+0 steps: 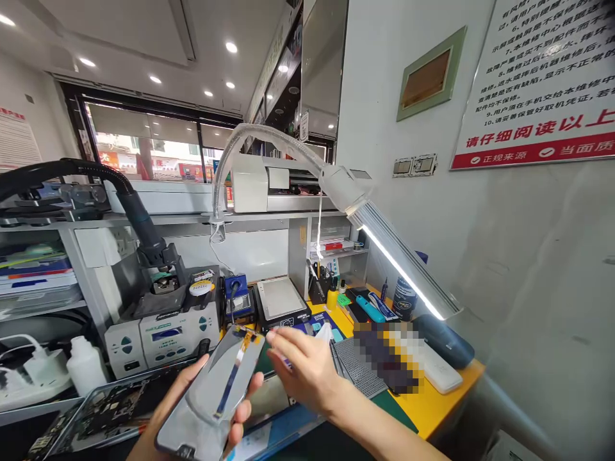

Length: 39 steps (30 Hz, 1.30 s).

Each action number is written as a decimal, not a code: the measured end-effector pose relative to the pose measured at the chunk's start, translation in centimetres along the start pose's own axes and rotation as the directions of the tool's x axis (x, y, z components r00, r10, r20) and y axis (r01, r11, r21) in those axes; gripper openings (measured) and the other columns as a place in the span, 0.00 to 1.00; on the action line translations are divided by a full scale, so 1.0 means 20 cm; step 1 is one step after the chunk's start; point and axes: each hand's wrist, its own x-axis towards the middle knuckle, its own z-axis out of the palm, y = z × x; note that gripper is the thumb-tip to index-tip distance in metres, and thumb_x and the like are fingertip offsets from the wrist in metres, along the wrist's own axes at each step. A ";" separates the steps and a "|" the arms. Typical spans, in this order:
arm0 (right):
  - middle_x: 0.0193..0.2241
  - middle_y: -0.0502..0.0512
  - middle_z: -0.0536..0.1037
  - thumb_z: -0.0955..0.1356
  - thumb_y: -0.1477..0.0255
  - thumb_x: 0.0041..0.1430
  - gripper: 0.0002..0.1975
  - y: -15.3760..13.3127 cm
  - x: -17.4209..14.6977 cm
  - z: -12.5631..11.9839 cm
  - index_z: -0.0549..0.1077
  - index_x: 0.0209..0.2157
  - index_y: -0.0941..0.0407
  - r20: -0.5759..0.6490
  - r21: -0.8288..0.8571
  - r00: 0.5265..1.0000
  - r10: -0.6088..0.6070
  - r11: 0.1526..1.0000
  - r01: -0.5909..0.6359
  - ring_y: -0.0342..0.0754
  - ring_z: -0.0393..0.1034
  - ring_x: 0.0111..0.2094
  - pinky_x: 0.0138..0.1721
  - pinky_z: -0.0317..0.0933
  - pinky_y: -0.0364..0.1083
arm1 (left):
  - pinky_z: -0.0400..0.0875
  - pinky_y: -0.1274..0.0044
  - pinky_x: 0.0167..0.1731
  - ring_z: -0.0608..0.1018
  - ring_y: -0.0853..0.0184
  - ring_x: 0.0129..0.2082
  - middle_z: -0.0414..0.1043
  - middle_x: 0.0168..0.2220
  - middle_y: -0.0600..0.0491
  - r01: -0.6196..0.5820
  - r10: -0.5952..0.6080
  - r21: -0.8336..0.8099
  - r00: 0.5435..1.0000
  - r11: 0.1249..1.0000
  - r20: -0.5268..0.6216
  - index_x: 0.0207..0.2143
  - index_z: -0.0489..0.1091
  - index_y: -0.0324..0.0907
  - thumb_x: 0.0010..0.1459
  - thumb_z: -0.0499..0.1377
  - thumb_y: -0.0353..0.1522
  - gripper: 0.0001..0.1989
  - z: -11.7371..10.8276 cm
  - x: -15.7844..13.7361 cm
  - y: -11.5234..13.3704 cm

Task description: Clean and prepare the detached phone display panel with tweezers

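Observation:
My left hand is wrapped round a phone screen, a grey panel tilted with its back face towards me. An orange and dark flex cable runs down that face from its top end. Beside the panel's upper right corner is my right hand, its fingers pressed together. Whatever those fingertips pinch, if anything, is too small to make out. Below the hands lie a blue-edged tray and a green mat.
A hot-air station and an opened device with bare boards are at left. A lit lamp slants over the right side. A perforated grey mat, a blurred dark object and a white power bank lie on the yellow desk.

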 end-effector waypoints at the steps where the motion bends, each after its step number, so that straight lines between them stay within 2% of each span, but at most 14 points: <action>1: 0.49 0.58 0.78 0.67 0.67 0.70 0.13 0.05 -0.01 -0.03 0.72 0.53 0.56 0.037 -0.028 0.992 0.119 0.993 -0.118 0.50 0.77 0.43 0.42 0.74 0.50 | 0.79 0.69 0.29 0.81 0.57 0.29 0.80 0.43 0.31 -0.051 0.051 -0.007 0.998 0.999 -0.042 0.56 0.70 0.30 0.61 0.60 0.37 0.25 0.02 0.02 0.01; 3: 0.46 0.57 0.78 0.67 0.67 0.70 0.11 0.18 -0.03 -0.09 0.74 0.50 0.57 0.115 -0.111 0.925 0.362 0.930 -0.350 0.49 0.77 0.41 0.42 0.74 0.52 | 0.80 0.65 0.32 0.83 0.53 0.33 0.78 0.47 0.30 -0.169 0.168 0.001 0.983 0.986 -0.074 0.59 0.68 0.33 0.62 0.58 0.35 0.25 0.05 0.06 0.04; 5: 0.45 0.56 0.78 0.69 0.67 0.68 0.12 0.29 -0.07 -0.14 0.74 0.49 0.58 0.213 -0.186 0.817 0.536 0.843 -0.504 0.49 0.77 0.40 0.41 0.74 0.51 | 0.79 0.63 0.32 0.83 0.51 0.34 0.78 0.47 0.29 -0.233 0.234 0.022 0.971 0.972 -0.053 0.59 0.68 0.32 0.62 0.57 0.34 0.25 0.07 0.12 0.06; 8: 0.47 0.57 0.78 0.70 0.67 0.67 0.13 0.38 -0.14 -0.18 0.73 0.50 0.58 0.315 -0.268 0.657 0.684 0.729 -0.630 0.51 0.77 0.42 0.42 0.74 0.52 | 0.79 0.63 0.31 0.83 0.52 0.33 0.78 0.47 0.29 -0.251 0.252 0.035 0.966 0.967 -0.050 0.58 0.69 0.31 0.63 0.56 0.35 0.24 0.06 0.20 0.07; 10: 0.49 0.57 0.77 0.70 0.66 0.67 0.14 0.40 -0.18 -0.17 0.73 0.51 0.58 0.315 -0.296 0.587 0.746 0.665 -0.686 0.52 0.76 0.44 0.44 0.73 0.54 | 0.78 0.63 0.30 0.83 0.52 0.33 0.79 0.47 0.29 -0.259 0.259 0.024 0.964 0.966 -0.053 0.58 0.69 0.31 0.63 0.56 0.35 0.24 0.04 0.24 0.05; 12: 0.51 0.58 0.76 0.69 0.66 0.67 0.16 0.41 -0.19 -0.15 0.72 0.53 0.57 0.300 -0.286 0.550 0.779 0.624 -0.727 0.54 0.75 0.47 0.47 0.72 0.56 | 0.78 0.63 0.30 0.82 0.52 0.32 0.79 0.46 0.30 -0.271 0.272 0.015 0.961 0.962 -0.048 0.58 0.69 0.32 0.62 0.56 0.35 0.24 0.01 0.26 0.04; 16: 0.52 0.58 0.76 0.69 0.67 0.68 0.15 0.45 -0.15 -0.12 0.72 0.53 0.57 0.325 -0.165 0.513 0.795 0.582 -0.797 0.54 0.75 0.48 0.48 0.71 0.57 | 0.78 0.63 0.30 0.82 0.52 0.32 0.80 0.44 0.33 -0.302 0.302 0.010 0.951 0.953 -0.060 0.57 0.70 0.34 0.62 0.57 0.36 0.24 -0.04 0.24 0.02; 22: 0.51 0.58 0.76 0.69 0.67 0.68 0.16 0.60 -0.01 -0.21 0.72 0.53 0.58 0.369 0.058 0.417 0.831 0.428 -0.902 0.52 0.76 0.45 0.44 0.73 0.55 | 0.77 0.65 0.29 0.81 0.54 0.31 0.80 0.44 0.33 -0.302 0.302 -0.007 0.953 0.953 -0.039 0.56 0.72 0.33 0.61 0.57 0.37 0.24 -0.04 0.21 0.03; 25: 0.51 0.59 0.76 0.69 0.67 0.68 0.16 0.61 0.06 -0.25 0.71 0.54 0.57 0.413 0.141 0.396 0.820 0.372 -0.918 0.52 0.76 0.45 0.45 0.73 0.55 | 0.78 0.64 0.29 0.82 0.53 0.32 0.80 0.44 0.34 -0.306 0.306 -0.021 0.952 0.952 -0.025 0.55 0.72 0.34 0.61 0.57 0.38 0.23 -0.03 0.20 0.04; 28: 0.50 0.58 0.76 0.69 0.67 0.68 0.15 0.56 0.11 -0.22 0.72 0.53 0.58 0.491 0.185 0.384 0.782 0.337 -0.923 0.52 0.76 0.44 0.44 0.73 0.54 | 0.78 0.64 0.29 0.82 0.51 0.33 0.80 0.44 0.34 -0.308 0.308 -0.031 0.951 0.951 0.002 0.54 0.72 0.33 0.62 0.56 0.38 0.23 -0.04 0.20 0.04; 31: 0.49 0.58 0.77 0.69 0.66 0.68 0.15 0.51 0.14 -0.16 0.72 0.53 0.58 0.578 0.184 0.360 0.733 0.313 -0.932 0.51 0.76 0.44 0.43 0.74 0.54 | 0.78 0.65 0.28 0.82 0.52 0.32 0.80 0.44 0.34 -0.312 0.312 -0.034 0.950 0.949 0.008 0.54 0.72 0.33 0.62 0.55 0.37 0.23 -0.05 0.20 0.04; 33: 0.50 0.58 0.77 0.69 0.66 0.68 0.15 0.49 0.14 -0.13 0.72 0.53 0.58 0.612 0.148 0.326 0.721 0.300 -0.942 0.52 0.76 0.44 0.43 0.73 0.54 | 0.77 0.66 0.28 0.82 0.54 0.31 0.81 0.43 0.34 -0.320 0.320 -0.037 0.948 0.947 -0.001 0.54 0.72 0.33 0.62 0.55 0.37 0.22 -0.06 0.20 0.05; 39: 0.52 0.59 0.75 0.69 0.67 0.68 0.15 0.53 0.05 -0.13 0.72 0.54 0.57 0.578 -0.104 0.169 0.799 0.277 -0.955 0.53 0.75 0.47 0.46 0.72 0.56 | 0.77 0.67 0.27 0.82 0.54 0.30 0.81 0.41 0.36 -0.320 0.321 -0.060 0.947 0.946 0.018 0.53 0.72 0.34 0.61 0.56 0.37 0.22 -0.07 0.20 0.05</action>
